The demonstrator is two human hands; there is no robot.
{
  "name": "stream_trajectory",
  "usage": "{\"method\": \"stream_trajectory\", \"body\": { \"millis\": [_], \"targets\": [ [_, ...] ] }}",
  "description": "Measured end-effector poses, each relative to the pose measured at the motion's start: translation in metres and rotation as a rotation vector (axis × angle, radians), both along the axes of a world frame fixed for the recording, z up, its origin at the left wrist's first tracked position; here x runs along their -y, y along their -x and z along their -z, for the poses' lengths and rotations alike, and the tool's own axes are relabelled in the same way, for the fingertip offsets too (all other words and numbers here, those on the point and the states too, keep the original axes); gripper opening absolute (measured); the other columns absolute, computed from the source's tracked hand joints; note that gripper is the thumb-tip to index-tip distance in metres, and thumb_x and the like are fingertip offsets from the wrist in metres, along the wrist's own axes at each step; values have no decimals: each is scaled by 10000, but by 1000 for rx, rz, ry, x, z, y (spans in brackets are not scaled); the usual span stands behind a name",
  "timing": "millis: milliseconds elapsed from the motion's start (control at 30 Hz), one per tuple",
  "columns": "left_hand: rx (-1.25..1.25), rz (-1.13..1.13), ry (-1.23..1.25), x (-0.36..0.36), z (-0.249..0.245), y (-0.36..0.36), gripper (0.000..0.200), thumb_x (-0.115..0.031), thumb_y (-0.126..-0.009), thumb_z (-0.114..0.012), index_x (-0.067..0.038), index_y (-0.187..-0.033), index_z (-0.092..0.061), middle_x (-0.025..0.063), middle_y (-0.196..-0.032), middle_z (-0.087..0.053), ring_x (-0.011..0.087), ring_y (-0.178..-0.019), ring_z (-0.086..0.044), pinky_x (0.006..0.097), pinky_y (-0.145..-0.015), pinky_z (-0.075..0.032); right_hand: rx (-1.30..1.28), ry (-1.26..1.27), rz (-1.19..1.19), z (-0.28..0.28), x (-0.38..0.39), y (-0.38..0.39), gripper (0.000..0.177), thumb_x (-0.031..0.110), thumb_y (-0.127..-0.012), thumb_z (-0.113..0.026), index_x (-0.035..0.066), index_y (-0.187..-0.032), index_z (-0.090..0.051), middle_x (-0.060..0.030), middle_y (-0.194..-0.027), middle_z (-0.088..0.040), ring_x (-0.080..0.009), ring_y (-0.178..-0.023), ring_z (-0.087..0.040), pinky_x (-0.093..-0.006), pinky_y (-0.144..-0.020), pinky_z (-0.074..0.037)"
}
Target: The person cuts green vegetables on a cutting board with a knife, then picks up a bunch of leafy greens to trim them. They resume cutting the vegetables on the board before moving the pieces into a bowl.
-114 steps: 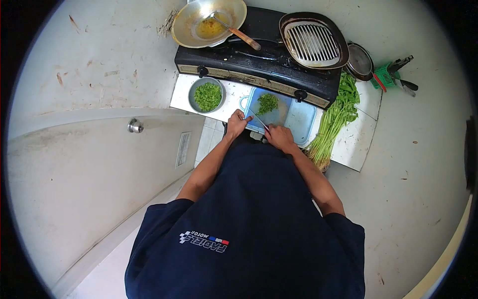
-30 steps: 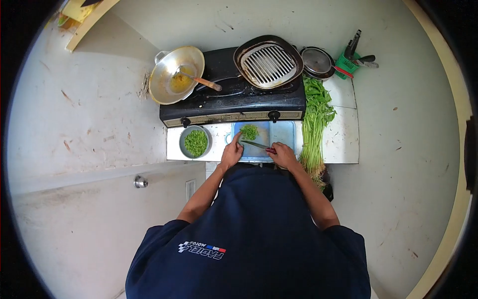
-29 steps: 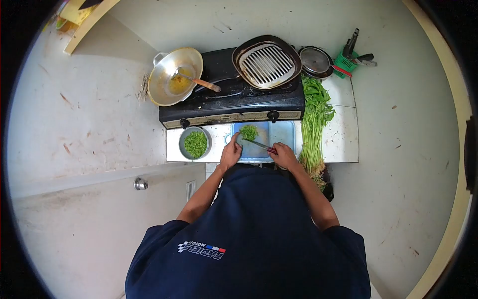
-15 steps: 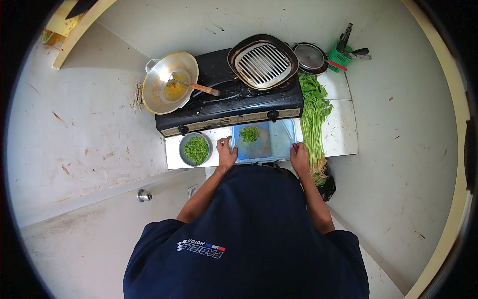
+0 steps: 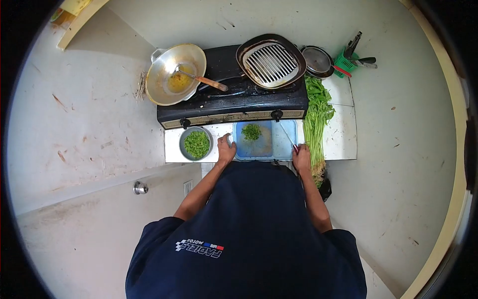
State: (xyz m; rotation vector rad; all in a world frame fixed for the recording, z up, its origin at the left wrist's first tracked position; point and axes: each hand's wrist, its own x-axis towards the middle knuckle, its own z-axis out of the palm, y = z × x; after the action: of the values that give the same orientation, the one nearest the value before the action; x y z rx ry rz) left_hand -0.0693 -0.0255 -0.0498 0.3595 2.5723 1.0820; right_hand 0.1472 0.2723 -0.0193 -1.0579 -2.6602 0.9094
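Note:
A blue cutting board [image 5: 279,149] lies on the white counter in front of the stove, with a small heap of chopped green herbs [image 5: 251,132] on its left half. My left hand [image 5: 226,149] is at the board's left edge, fingers curled and thumb against the rim. At the right edge, my right hand [image 5: 301,158] is closed round the dark red handle of a knife [image 5: 288,135]. Its thin blade points away from me over the board's right part. Left of my left hand stands a grey bowl [image 5: 182,152] full of chopped greens.
A black stove [image 5: 219,107] carries a wok [image 5: 155,74] with a wooden-handled ladle [image 5: 211,83], and a grill pan [image 5: 241,55]. Long leafy stalks [image 5: 314,124] lie right of the board. Behind them are a small pan [image 5: 317,60] and a green basket [image 5: 343,64] of utensils.
The whole view has shifted slightly. The knife blade shows more plainly over the board's right part. Both hands remain at the board's edges, and the herb heap looks the same.

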Motion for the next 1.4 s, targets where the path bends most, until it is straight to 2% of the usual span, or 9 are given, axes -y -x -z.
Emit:
{"method": "stream_trajectory", "body": {
  "millis": [333, 467, 600, 667, 833, 933, 1100, 1300, 1400],
  "targets": [
    [56, -223, 159, -14, 2, -9, 625, -329, -912, -696, -32, -1439, -538, 339, -1208, -597, 480, -1144, -564, 549, -1043, -437, 23, 8, -79, -11, -12, 2, 274, -57, -806, -639, -76, -1071, -571, -299, -1055, -599, -501, -979, -622, -565, -864, -508],
    [87, -230, 190, -1, 9, -29, 447, -372, -947, -669, -118, -1314, -681, 299, -1184, -616, 436, -1153, -548, 523, -1042, -435, -40, 29, -112, -4, -14, -14, 280, -49, -836, -639, -59, -1107, -570, -275, -1071, -584, -497, -1010, -595, -548, -885, -490],
    [77, -383, 13, 13, -20, -57, 280, -309, -994, -620, -223, -1237, -731, 209, -1006, -618, 365, -1114, -511, 467, -1020, -429, -65, 108, -135, -41, -5, -20, 202, -44, -856, -620, -63, -1050, -569, -261, -1018, -572, -486, -978, -587, -525, -858, -483],
    [86, -426, -79, 24, -30, -66, 258, -283, -1008, -612, -212, -1223, -736, 209, -982, -624, 362, -1116, -502, 465, -1018, -428, -63, 156, -129, -52, 0, -22, 169, -36, -866, -617, -63, -1025, -568, -253, -998, -569, -476, -955, -585, -512, -846, -483],
    [77, -487, -474, 43, -66, -76, 225, -244, -1107, -529, -57, -1162, -643, 5, -1050, -631, 128, -928, -524, 298, -902, -434, -129, 179, -216, -66, 12, -14, 139, -3, -879, -637, -60, -987, -569, -216, -947, -553, -404, -873, -592, -485, -784, -476],
    [256, -659, -686, 61, -74, -79, 222, -284, -1101, -555, -86, -1140, -648, -7, -1049, -627, 113, -934, -524, 293, -880, -436, -160, 162, -299, -81, 19, 4, 142, 14, -885, -653, -54, -975, -567, -190, -916, -544, -359, -796, -579, -461, -720, -463],
    [260, -761, -821, 99, -87, -82, 323, -380, -1115, -514, -93, -1149, -657, -24, -947, -638, 80, -830, -532, 271, -755, -429, -200, 218, -437, -93, 38, 42, 194, 53, -876, -700, -40, -944, -544, -170, -858, -508, -329, -714, -526, -438, -656, -435],
    [301, -968, -888, 142, -98, -71, 368, -381, -1116, -509, -55, -1158, -672, 1, -909, -656, 88, -790, -549, 274, -739, -458, -179, 242, -559, -116, 74, 87, 182, 63, -885, -729, -33, -911, -576, -117, -785, -517, -223, -621, -517, -368, -588, -433],
    [284, -1024, -859, 166, -97, -63, 399, -375, -1111, -515, -16, -1139, -687, 43, -989, -683, 139, -917, -598, 318, -872, -489, -209, 287, -564, -131, 92, 106, 172, 93, -927, -723, -30, -930, -603, -111, -771, -549, -195, -605, -527, -350, -582, -442]
  ]
}}
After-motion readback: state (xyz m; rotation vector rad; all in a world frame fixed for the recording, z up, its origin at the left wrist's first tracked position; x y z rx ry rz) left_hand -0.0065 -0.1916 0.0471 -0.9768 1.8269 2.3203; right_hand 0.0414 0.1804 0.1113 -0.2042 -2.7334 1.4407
